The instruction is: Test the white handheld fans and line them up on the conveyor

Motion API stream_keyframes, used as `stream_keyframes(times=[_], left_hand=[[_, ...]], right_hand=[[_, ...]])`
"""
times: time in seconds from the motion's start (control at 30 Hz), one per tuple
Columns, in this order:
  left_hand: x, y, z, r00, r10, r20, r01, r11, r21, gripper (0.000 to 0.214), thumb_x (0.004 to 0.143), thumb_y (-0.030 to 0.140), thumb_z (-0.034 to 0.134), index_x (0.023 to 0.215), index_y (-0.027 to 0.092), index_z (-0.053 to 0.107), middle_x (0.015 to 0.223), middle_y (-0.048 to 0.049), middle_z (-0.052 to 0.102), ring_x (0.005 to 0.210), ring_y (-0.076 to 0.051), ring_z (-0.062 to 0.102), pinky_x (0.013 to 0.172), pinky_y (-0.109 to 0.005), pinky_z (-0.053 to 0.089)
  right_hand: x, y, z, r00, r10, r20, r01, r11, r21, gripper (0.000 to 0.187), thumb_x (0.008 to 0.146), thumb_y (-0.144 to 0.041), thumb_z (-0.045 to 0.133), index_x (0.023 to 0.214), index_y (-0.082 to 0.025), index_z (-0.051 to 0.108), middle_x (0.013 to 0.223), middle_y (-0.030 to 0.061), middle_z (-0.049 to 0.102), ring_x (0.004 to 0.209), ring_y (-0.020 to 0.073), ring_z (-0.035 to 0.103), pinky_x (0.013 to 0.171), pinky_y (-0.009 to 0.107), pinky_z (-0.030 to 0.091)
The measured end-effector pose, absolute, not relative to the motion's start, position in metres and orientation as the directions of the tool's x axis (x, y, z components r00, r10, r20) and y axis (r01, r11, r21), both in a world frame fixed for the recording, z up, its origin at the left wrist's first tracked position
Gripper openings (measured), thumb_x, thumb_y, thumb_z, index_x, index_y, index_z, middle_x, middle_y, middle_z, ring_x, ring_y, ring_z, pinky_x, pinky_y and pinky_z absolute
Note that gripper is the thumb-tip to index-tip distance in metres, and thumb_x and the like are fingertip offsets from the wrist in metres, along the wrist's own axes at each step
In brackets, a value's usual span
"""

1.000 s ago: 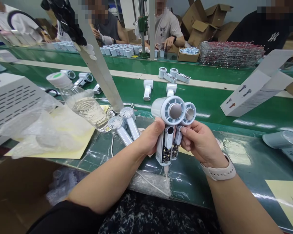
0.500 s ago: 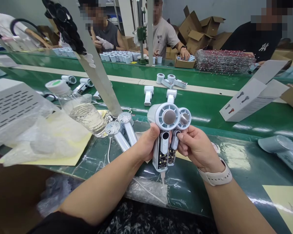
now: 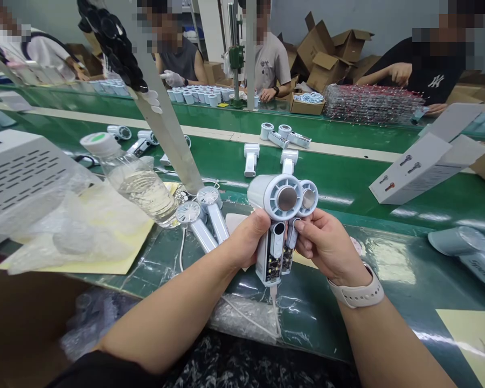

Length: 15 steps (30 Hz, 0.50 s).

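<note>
Left hand grips front fan; right hand pinches rear fan. Black shirt: "NY". Far-right fan: "Speed". Yellow sheet: scribble illegible.

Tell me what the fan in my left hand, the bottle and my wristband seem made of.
The fan: probably hard plastic, glossy, going by its smooth highlights; its center disc looks like metal, with a grey sheen. The bottle: likely clear plastic, with a see-through, ridged wall. The wristband: perhaps matte silicone, judging by its dull surface and holes.
</note>
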State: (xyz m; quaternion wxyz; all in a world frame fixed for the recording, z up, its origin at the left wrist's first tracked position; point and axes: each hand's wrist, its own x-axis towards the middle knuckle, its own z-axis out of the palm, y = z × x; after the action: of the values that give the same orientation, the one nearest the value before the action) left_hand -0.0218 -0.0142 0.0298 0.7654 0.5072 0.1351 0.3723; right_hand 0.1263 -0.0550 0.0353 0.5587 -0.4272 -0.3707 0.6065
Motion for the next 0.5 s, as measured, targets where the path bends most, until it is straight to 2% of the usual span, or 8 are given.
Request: stream_keyframes(times=[0.17,0.37,0.5], left_hand=[[-0.0217,-0.0137,0.0305,0.696,0.692,0.191,-0.448,0.211,0.869,0.077,0.062,0.094,0.056,0.065,0.017,0.059,0.053,-0.0057,0.062,0.064,-0.023,0.07,0.051,-0.028,0.052],[-0.0258,-0.0132,0.0281,0.672,0.728,0.134,-0.417,0.222,0.881,0.08,0.059,0.096,0.056,0.064,0.016,0.059,0.062,-0.0081,0.068,0.055,-0.018,0.065,0.05,-0.028,0.052],[-0.0269,-0.0139,0.0282,0.666,0.735,0.125,-0.407,0.218,0.887,0.079,0.057,0.095,0.059,0.063,0.016,0.06,0.064,-0.0087,0.069,0.057,-0.019,0.065,0.05,-0.027,0.051]], right_hand=[[0.1279,-0.0543,0.0352,-0.042,0.995,-0.095,-0.362,-0.104,-0.926,0.041,0.069,-0.039,0.087,0.062,-0.022,0.05,0.04,-0.0097,0.049,0.032,0.0051,0.04,0.034,0.018,0.032],[0.1242,-0.0559,0.0391,-0.033,0.995,-0.098,-0.416,-0.103,-0.904,0.043,0.065,-0.037,0.088,0.058,-0.021,0.049,0.039,-0.0091,0.05,0.031,0.0048,0.042,0.034,0.017,0.032],[0.1225,-0.0558,0.0373,-0.012,0.997,-0.083,-0.409,-0.08,-0.909,0.042,0.066,-0.037,0.088,0.059,-0.021,0.05,0.038,-0.0089,0.051,0.031,0.0049,0.042,0.034,0.017,0.032]])
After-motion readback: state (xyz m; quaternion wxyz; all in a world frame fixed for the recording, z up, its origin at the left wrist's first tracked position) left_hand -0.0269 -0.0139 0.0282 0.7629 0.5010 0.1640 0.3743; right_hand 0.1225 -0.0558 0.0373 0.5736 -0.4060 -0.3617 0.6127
